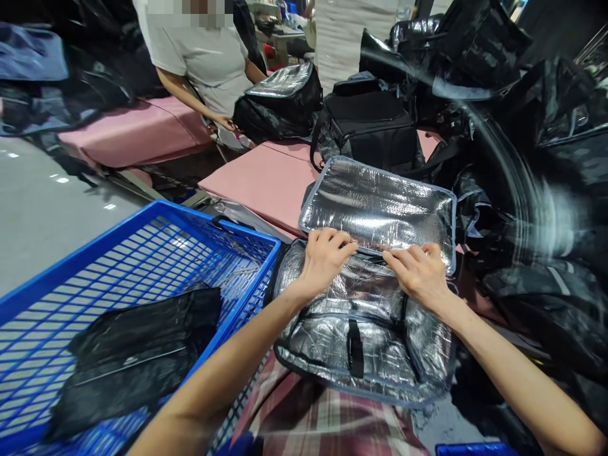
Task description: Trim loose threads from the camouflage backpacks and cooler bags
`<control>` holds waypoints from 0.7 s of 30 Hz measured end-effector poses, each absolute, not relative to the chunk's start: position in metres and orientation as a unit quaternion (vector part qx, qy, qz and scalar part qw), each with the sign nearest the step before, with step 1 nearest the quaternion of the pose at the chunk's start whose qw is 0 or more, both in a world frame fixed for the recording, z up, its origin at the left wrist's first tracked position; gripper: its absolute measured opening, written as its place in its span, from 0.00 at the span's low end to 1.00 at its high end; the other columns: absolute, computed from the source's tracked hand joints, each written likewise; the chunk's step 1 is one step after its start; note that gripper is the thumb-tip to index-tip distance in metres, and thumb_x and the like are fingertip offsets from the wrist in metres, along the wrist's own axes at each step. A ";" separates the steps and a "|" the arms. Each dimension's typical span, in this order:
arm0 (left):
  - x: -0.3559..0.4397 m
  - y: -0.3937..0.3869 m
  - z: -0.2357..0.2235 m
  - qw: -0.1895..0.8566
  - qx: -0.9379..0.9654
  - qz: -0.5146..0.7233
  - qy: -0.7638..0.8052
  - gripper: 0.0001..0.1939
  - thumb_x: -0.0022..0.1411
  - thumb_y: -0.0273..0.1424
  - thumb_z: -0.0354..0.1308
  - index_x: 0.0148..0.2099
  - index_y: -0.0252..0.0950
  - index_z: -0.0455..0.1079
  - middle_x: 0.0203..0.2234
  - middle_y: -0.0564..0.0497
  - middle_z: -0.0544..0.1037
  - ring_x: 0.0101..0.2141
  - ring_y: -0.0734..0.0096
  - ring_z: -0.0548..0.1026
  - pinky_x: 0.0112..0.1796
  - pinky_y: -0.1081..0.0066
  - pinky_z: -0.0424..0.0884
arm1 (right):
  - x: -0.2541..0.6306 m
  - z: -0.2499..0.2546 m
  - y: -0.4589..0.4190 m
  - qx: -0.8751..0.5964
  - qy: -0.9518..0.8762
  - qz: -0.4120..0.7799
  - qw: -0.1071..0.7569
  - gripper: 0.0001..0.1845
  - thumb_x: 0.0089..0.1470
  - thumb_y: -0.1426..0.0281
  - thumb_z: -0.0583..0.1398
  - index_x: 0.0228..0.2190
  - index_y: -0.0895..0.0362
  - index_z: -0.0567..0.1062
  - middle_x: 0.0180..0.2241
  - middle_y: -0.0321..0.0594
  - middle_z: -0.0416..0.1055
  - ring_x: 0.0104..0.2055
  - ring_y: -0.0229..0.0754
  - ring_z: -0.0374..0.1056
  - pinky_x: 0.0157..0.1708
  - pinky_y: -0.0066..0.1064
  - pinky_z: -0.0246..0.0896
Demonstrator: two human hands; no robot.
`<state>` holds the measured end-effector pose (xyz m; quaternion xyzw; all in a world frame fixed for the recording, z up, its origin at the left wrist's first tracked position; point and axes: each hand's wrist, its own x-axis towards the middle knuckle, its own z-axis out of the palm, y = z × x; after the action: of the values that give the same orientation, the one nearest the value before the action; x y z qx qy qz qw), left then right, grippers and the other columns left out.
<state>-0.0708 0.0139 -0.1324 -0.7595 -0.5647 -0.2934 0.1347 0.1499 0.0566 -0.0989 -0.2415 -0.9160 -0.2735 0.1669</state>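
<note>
An insulated cooler bag (332, 345) with a crinkled silver foil lining lies opened in front of me, partly over my lap. Its foil-lined lid (380, 202), edged in grey binding, is folded back away from me. My left hand (325, 259) has its fingers curled over the hinge edge between lid and body. At the same edge, to the right, my right hand (418, 272) pinches the material between thumb and fingers. A black strap (354, 348) crosses the lining near the front. The fingertips' undersides are hidden.
To my left, a blue plastic basket (152, 215) holds a folded black item (137, 354). Pink-topped tables (266, 180) stand ahead. Across them, a person (209, 69) touches another foil-topped bag (280, 101). Black bags (370, 126) are piled at the right.
</note>
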 end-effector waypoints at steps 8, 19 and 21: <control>-0.068 0.028 -0.135 0.082 -0.819 -0.268 -0.501 0.07 0.63 0.32 0.50 0.36 0.38 0.68 0.35 0.51 0.73 0.40 0.66 0.64 0.38 0.65 0.55 | 0.140 -0.101 0.065 -0.242 -0.915 -0.284 0.155 0.13 0.57 0.77 0.51 0.41 0.54 0.70 0.34 0.36 0.74 0.32 0.39 0.55 0.34 0.36 0.41; -0.074 0.038 -0.123 0.092 -0.881 -0.164 -0.434 0.13 0.66 0.27 0.41 0.38 0.37 0.67 0.35 0.49 0.72 0.37 0.67 0.64 0.37 0.67 0.56 | 0.144 -0.104 0.066 -0.253 -0.916 -0.266 0.159 0.14 0.55 0.77 0.54 0.43 0.54 0.70 0.35 0.36 0.74 0.32 0.38 0.56 0.34 0.36 0.40; -0.075 0.033 -0.133 0.105 -0.868 -0.195 -0.444 0.13 0.66 0.26 0.41 0.38 0.36 0.67 0.33 0.49 0.72 0.37 0.67 0.64 0.37 0.67 0.57 | 0.145 -0.104 0.064 -0.247 -0.912 -0.282 0.168 0.13 0.55 0.77 0.53 0.42 0.55 0.70 0.34 0.36 0.74 0.31 0.38 0.56 0.34 0.36 0.40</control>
<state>-0.0755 0.0325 -0.1329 -0.8682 -0.4439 -0.1952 0.1051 0.1449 0.0641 -0.1040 -0.2468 -0.9119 -0.2818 0.1676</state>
